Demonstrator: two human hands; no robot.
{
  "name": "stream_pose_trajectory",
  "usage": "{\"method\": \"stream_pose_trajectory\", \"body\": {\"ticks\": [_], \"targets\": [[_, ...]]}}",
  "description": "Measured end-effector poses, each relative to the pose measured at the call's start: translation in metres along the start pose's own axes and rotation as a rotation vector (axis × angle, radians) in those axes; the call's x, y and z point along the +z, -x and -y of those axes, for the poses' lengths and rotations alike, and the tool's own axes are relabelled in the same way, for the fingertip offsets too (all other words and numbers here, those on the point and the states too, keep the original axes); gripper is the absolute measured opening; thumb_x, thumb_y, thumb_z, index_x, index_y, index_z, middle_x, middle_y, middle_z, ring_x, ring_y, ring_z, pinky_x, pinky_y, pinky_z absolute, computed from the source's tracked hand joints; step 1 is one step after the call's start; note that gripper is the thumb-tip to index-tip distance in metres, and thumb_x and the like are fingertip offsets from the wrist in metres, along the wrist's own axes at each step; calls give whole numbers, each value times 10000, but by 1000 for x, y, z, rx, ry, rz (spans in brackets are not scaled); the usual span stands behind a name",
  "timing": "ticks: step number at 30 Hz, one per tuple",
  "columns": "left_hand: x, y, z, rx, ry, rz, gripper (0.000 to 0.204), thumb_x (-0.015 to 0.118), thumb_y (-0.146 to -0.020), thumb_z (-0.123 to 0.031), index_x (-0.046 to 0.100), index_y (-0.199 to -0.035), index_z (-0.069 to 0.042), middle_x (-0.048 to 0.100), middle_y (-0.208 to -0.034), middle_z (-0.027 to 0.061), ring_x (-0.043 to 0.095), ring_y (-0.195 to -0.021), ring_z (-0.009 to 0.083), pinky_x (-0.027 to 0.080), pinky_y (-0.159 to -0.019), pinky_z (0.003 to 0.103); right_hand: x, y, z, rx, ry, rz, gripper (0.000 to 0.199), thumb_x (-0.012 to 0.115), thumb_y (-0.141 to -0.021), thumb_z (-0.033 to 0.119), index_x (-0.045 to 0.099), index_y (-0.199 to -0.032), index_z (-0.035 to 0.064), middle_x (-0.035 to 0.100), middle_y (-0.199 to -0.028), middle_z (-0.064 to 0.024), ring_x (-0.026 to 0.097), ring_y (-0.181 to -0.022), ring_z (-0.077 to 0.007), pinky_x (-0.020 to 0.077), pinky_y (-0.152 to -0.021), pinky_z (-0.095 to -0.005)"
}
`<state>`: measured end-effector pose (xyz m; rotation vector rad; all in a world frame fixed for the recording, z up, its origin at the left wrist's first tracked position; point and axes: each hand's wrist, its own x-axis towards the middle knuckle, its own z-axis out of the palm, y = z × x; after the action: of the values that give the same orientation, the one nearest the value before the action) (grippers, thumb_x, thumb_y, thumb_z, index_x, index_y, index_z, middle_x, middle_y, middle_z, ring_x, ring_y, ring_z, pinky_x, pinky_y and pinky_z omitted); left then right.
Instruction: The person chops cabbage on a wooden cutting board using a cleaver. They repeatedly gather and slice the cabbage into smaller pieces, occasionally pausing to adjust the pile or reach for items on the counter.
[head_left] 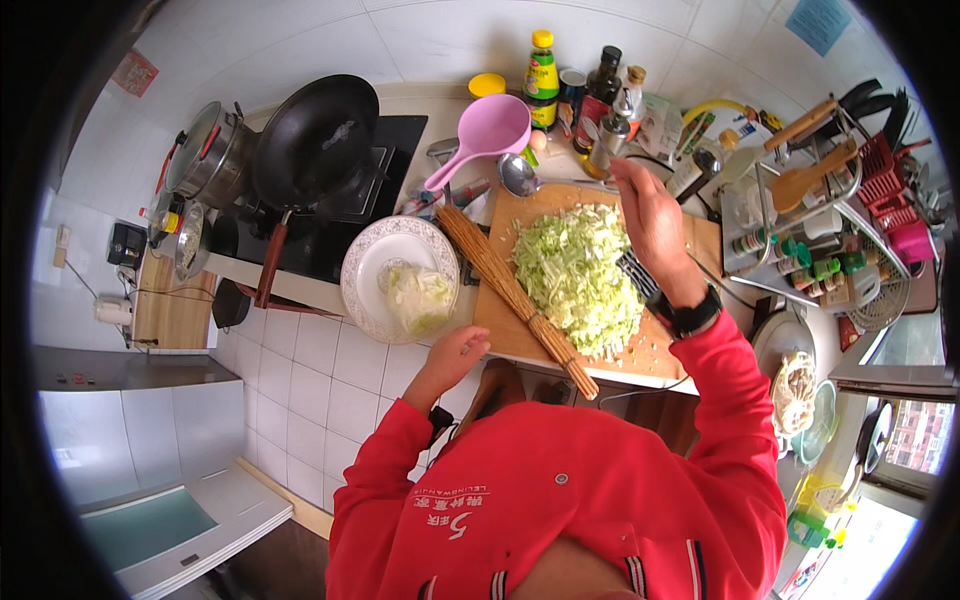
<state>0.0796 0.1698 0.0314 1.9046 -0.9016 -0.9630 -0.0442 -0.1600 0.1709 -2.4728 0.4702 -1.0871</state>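
Note:
My right hand [650, 220] hovers over the right part of a wooden cutting board [505, 330], fingers stretched toward the bottles at the back; I see nothing held in it. Beneath it lies a heap of chopped pale green cabbage [575, 280]. A dark piece with pale stripes [632, 272] shows between the heap and my right wrist. My left hand [455, 358] is near the board's front left corner, fingers loosely out and holding nothing. A bundle of thin brown sticks [510, 290] slants across the board's left edge. Beside it, a patterned white plate [362, 270] bears a cabbage piece [418, 297].
A black wok [315, 140] and a lidded pot [210, 155] stand on the stove at left. Behind the board are a pink dipper [493, 125], a ladle [518, 175], a sauce bottle [541, 80] and a metal-topped shaker [608, 145]. A utensil rack [800, 215] stands at right.

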Motion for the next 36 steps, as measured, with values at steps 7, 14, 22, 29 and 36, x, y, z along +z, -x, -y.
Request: {"method": "stream_pose_trajectory", "body": {"ticks": [7,14,22,29,36], "targets": [[-16,-4,6,-23,75,8,339,634,-873,-262,637,-1119,-28,664,-1028,129,640,-921,228,501,-787,335,100,-109,-50,261,142,3,291,470,-948,220,539,-1187,71,661,-1005,-204,639,-911,-374,505,-771,-461],[-30,-6,9,-67,103,60,356,637,-896,-219,598,-1186,-16,653,-1114,100,622,-1013,179,488,-872,313,156,-165,-110,443,189,108,463,500,-912,250,453,-1262,-48,629,-1001,-316,623,-960,-422,495,-828,-476],[-21,-16,12,-32,45,34,342,643,-859,-295,643,-1109,-62,681,-997,113,654,-903,231,512,-776,336,69,-118,-71,182,-87,325,345,543,-910,287,586,-1197,100,686,-813,-109,670,-780,-259,502,-676,-371],[8,-38,-2,-45,113,18,365,619,-918,-221,564,-1205,-3,645,-1066,104,626,-956,152,495,-825,281,-68,112,-74,421,466,513,370,625,-890,320,606,-1164,71,666,-983,-159,651,-874,-333,506,-736,-410],[61,-62,-30,-314,332,-242,723,695,-851,-254,310,-1396,20,582,-879,70,629,-675,149,529,-535,277,-76,247,-84,524,574,529,612,718,-779,348,500,-1298,108,611,-1027,-122,601,-946,-337,492,-752,-444]]}}
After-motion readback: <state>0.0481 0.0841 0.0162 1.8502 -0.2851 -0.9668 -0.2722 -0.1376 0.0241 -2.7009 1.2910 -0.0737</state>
